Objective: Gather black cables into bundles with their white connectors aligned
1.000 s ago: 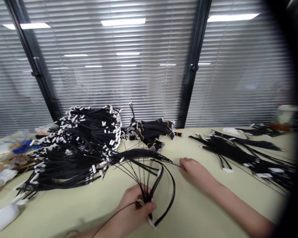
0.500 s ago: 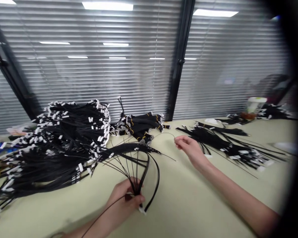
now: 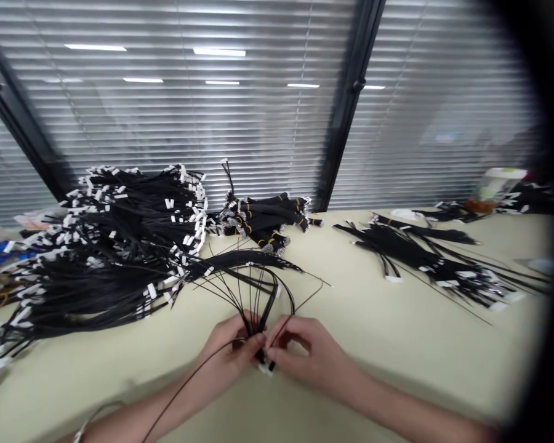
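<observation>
My left hand is closed around a black wire harness, whose thin wires fan out upward from between thumb and fingers. A white connector shows at the harness's lower end, just below the fingertips. One loose wire trails from this hand down along the forearm. Close against it, my right hand pinches a single thin wire near the connector; the wire's free part rises and bends over above the hand. The pinched end itself is hidden by the fingers.
A large heap of black cables with white connectors covers the left of the table. Behind the hands lie bundles with yellow bands. More cables and a clear container are at the right. Window blinds stand behind.
My right hand has come from the far right back to the left hand, bringing the thin wire's end to the connector. My left hand keeps its hold on the harness. The view has shifted slightly.
</observation>
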Demonstrator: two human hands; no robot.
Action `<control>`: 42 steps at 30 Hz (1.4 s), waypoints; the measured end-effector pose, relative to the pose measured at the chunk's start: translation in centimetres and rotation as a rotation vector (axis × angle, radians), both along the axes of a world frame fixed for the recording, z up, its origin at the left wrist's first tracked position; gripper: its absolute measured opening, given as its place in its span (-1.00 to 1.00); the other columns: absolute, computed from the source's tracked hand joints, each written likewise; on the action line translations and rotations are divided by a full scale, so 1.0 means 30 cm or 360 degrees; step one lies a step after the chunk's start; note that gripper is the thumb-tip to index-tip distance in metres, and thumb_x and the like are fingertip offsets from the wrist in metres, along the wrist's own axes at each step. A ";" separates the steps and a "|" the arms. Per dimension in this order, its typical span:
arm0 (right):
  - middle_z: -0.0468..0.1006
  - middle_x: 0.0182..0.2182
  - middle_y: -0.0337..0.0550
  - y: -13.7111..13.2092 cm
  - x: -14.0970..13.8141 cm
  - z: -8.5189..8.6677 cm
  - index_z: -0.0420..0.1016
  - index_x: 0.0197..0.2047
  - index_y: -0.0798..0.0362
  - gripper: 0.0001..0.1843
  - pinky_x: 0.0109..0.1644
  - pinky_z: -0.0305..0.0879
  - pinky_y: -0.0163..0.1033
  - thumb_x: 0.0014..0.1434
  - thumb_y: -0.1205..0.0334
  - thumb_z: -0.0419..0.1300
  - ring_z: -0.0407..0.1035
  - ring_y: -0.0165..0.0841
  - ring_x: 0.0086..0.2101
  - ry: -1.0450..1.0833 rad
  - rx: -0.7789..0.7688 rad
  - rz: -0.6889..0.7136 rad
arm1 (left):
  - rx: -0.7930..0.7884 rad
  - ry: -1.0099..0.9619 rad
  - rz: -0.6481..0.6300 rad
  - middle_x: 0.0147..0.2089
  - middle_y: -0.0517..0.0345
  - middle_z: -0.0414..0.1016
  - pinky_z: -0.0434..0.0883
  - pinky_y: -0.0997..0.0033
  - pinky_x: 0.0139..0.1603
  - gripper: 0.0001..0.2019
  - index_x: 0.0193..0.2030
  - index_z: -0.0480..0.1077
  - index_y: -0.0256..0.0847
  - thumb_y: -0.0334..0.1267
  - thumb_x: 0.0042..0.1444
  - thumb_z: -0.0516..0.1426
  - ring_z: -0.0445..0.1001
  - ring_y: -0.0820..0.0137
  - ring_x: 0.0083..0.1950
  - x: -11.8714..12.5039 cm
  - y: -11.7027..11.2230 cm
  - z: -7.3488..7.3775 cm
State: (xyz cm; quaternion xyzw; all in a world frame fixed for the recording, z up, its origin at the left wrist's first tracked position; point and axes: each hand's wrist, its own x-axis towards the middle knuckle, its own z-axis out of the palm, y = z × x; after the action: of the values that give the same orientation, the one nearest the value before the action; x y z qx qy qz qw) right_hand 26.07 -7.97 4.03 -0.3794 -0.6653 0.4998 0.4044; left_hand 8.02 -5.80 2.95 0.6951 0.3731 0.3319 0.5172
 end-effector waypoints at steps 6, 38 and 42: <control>0.49 -0.43 -0.21 -0.013 -0.018 -0.035 0.44 -0.41 0.12 -0.90 -0.26 0.27 -0.33 0.09 0.39 0.11 0.33 -0.42 -0.38 -0.0277 0.0158 -0.0059 | -0.0017 -0.0015 0.0011 -0.40 0.17 0.31 0.38 0.47 -0.36 -0.80 -0.32 0.30 -0.29 -0.17 0.17 0.06 0.35 0.43 -0.36 0.002 -0.003 0.011; 0.42 -0.46 -0.23 -0.005 -0.014 -0.066 0.42 -0.48 0.11 -0.92 -0.37 0.22 -0.38 0.01 0.40 0.14 0.29 -0.46 -0.43 -0.0395 0.0104 -0.0115 | -0.0083 0.0043 0.0069 -0.39 0.16 0.38 0.43 0.47 -0.36 -0.83 -0.29 0.34 -0.26 -0.18 0.13 0.08 0.41 0.40 -0.35 -0.002 0.001 0.009; 0.44 -0.46 -0.23 -0.008 -0.017 -0.056 0.45 -0.44 0.13 -0.93 -0.39 0.21 -0.41 0.00 0.38 0.14 0.29 -0.49 -0.46 -0.0397 0.0192 -0.0145 | -0.0117 0.0026 0.0176 -0.41 0.20 0.43 0.44 0.51 -0.41 -0.78 -0.35 0.34 -0.21 -0.09 0.05 0.13 0.43 0.36 -0.35 0.005 0.001 -0.007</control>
State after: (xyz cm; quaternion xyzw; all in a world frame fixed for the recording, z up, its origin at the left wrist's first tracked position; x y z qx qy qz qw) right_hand 25.55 -8.22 2.37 -0.4433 -0.7215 0.3890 0.3628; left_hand 8.16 -5.76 2.73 0.6567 0.4271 0.3404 0.5201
